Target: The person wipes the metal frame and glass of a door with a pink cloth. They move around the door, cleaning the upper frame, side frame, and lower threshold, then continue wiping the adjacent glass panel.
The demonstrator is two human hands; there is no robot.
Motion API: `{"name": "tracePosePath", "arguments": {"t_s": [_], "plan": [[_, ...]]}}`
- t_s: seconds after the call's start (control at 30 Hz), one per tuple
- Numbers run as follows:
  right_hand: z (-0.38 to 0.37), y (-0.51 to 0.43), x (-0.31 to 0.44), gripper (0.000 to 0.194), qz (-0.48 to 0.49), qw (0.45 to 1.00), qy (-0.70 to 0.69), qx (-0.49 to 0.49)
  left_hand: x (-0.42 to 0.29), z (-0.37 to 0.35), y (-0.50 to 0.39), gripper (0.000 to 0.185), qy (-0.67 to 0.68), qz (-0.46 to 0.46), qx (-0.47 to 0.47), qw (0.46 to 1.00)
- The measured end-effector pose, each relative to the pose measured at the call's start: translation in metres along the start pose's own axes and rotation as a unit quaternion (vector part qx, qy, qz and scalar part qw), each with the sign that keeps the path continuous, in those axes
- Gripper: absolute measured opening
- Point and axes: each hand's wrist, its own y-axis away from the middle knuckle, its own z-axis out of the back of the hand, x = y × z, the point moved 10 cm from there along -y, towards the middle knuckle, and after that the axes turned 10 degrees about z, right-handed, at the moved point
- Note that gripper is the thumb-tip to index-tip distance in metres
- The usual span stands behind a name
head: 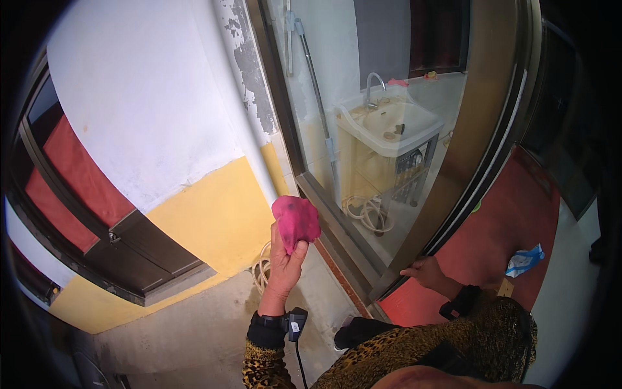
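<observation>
A crumpled pink cloth (296, 221) with dark smudges is bunched in my left hand (285, 257), raised in front of a white vertical pipe (252, 160). My right hand (427, 273) has its fingers at the edge of the brown metal frame (466, 146) of a glass door, near the lower corner; whether they grip it is unclear. The glass pane (311, 87) stands between my two hands, and the cloth overlaps its lower left frame in the view. A white washbasin (413, 116) with a curved tap shows in the glass; I cannot tell if it is behind or reflected.
A coiled hose (261, 274) lies on the concrete floor (194, 330) by the yellow-and-white wall (204, 214). Right of the door, a red mat (491, 214) bears a blue-and-white packet (526, 260). A window or door with red fabric (85, 180) is at left.
</observation>
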Motion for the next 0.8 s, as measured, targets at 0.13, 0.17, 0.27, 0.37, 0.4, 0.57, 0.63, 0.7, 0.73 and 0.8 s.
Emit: {"name": "tracePosePath", "arguments": {"t_s": [0.13, 0.17, 0.27, 0.37, 0.4, 0.57, 0.63, 0.7, 0.73, 0.8], "plan": [[0.0, -0.001, 0.021, 0.024, -0.018, 0.999, 0.038, -0.008, -0.069, -0.084, -0.068, 0.048, -0.129, -0.258, 0.108, 0.951], [0.002, 0.001, 0.026, 0.025, -0.039, 0.998, 0.05, -0.002, -0.075, -0.109, -0.078, 0.046, -0.139, -0.286, 0.13, 0.939], [0.005, -0.003, 0.038, 0.029, -0.078, 0.992, 0.096, 0.005, -0.092, -0.178, -0.074, 0.042, -0.217, -0.445, 0.156, 0.855], [0.003, -0.009, 0.043, 0.038, -0.086, 0.974, 0.205, 0.053, -0.104, -0.208, -0.077, 0.04, -0.231, -0.553, 0.145, 0.787], [-0.005, -0.009, 0.041, 0.046, -0.08, 0.946, 0.292, 0.115, -0.115, -0.207, -0.078, 0.04, -0.2, -0.598, 0.123, 0.766], [-0.009, -0.007, 0.028, 0.051, -0.099, 0.953, 0.264, 0.11, -0.196, -0.204, -0.16, 0.051, -0.178, -0.613, 0.058, 0.768], [-0.012, -0.006, 0.03, 0.05, -0.086, 0.966, 0.224, 0.093, -0.25, -0.188, -0.221, 0.058, -0.155, -0.594, -0.026, 0.789], [-0.01, -0.006, 0.034, 0.049, -0.087, 0.967, 0.228, 0.075, -0.305, -0.16, -0.286, 0.062, -0.099, -0.578, -0.077, 0.807], [-0.011, -0.006, 0.036, 0.048, -0.101, 0.964, 0.234, 0.071, -0.337, -0.148, -0.323, 0.066, -0.091, -0.558, -0.07, 0.822], [-0.011, -0.006, 0.043, 0.045, -0.129, 0.951, 0.273, 0.067, -0.38, -0.119, -0.383, 0.073, -0.119, -0.472, -0.101, 0.868]]}}
